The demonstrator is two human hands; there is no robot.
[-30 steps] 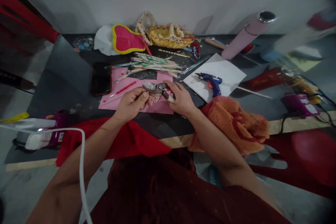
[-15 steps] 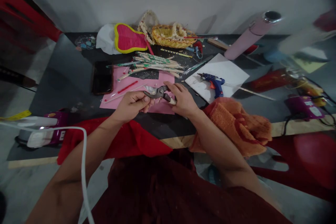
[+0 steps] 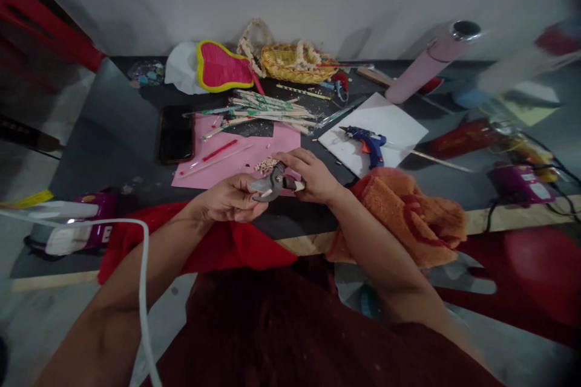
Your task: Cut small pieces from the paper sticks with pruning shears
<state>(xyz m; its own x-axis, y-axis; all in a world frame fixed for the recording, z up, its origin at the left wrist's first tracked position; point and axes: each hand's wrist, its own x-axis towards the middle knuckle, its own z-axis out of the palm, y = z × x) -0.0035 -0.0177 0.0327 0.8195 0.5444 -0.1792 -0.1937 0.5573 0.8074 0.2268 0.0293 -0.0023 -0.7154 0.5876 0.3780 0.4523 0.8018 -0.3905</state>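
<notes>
My right hand (image 3: pixel 313 174) is wrapped round the handles of a pair of pruning shears (image 3: pixel 275 182), its blades pointing left. My left hand (image 3: pixel 233 198) is closed right at the blades, thumb and fingers pinched together. A short pale sliver shows by the lower blade; what the left fingers hold is mostly hidden. Just beyond the shears, a small heap of short cut stick pieces (image 3: pixel 265 165) lies on a pink sheet (image 3: pixel 204 169). Wrapped chopsticks (image 3: pixel 272 110) are piled at the sheet's far side.
A blue glue gun (image 3: pixel 370 144) rests on a white board (image 3: pixel 399 118) to the right, near an orange towel (image 3: pixel 403 217). A phone (image 3: pixel 177 134) lies left. Behind stand a wicker basket (image 3: pixel 285 72) and a pink flask (image 3: pixel 426 63). Red cloth (image 3: pixel 245 245) hangs over the front edge.
Both hands have come slightly nearer to me, and the shears have turned and dipped, uncovering the heap of cut pieces. A pale sliver now shows at the blades.
</notes>
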